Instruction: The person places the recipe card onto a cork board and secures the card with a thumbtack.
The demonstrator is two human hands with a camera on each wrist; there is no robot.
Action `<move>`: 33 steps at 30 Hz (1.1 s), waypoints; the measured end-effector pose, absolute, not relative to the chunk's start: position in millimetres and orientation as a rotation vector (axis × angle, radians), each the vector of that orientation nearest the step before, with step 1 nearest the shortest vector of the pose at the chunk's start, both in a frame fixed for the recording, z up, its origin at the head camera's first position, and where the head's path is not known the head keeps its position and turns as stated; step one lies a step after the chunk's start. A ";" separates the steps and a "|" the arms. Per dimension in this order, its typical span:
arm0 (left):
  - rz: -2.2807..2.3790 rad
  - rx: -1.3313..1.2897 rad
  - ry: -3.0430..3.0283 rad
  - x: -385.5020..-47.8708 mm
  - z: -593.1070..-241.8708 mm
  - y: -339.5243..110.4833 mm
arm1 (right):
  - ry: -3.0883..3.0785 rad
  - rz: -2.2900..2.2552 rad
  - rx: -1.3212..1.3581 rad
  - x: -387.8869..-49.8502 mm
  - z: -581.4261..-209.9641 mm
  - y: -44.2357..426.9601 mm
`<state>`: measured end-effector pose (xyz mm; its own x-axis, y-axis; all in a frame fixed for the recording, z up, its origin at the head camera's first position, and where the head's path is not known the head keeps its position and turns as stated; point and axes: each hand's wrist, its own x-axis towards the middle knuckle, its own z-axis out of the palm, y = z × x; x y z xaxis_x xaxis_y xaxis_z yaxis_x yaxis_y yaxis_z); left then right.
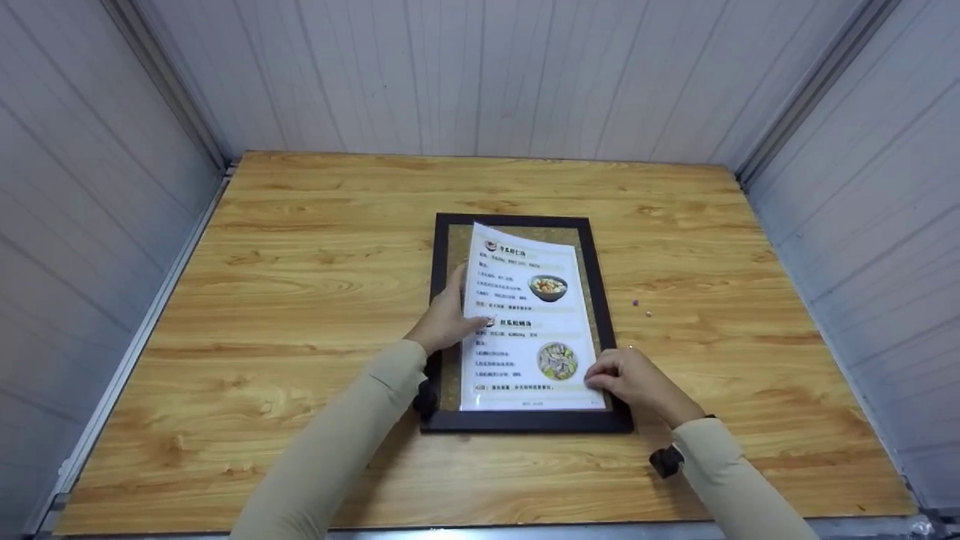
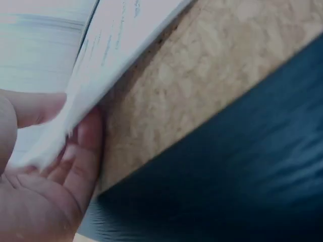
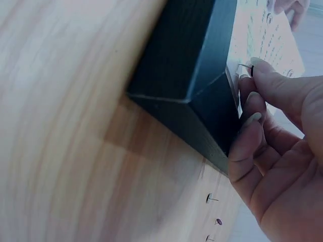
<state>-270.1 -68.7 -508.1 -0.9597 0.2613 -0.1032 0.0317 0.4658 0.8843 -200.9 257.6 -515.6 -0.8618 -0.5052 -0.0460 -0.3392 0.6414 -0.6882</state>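
Note:
A printed recipe sheet (image 1: 517, 352) with two food pictures lies over a cork board (image 1: 451, 382) in a black frame (image 1: 525, 422). My left hand (image 1: 448, 315) holds the sheet's left edge, thumb on top and fingers beneath; the left wrist view shows that edge lifted off the cork. At the sheet's lower right corner, my right hand (image 1: 634, 379) pinches a thumbtack (image 3: 247, 66) between thumb and index finger. The tack's thin pin points toward the paper. The other right fingers curl beside the frame's edge.
Several loose thumbtacks (image 3: 210, 199) lie on the wooden table (image 1: 315, 285) to the right of the frame. Pale panel walls (image 1: 465, 82) enclose the table at the back and both sides.

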 end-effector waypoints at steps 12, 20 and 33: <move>0.576 0.615 2.788 -254.6 -502.1 -64.4 | 2.572 -0.929 -0.595 -209.9 -508.1 247.1; 0.457 0.656 2.653 -243.6 -519.5 -73.4 | 2.546 -0.902 -0.615 -205.2 -511.6 242.2; 0.403 0.642 2.640 -253.0 -507.6 -69.7 | 2.516 -0.943 -0.544 -212.9 -500.5 246.7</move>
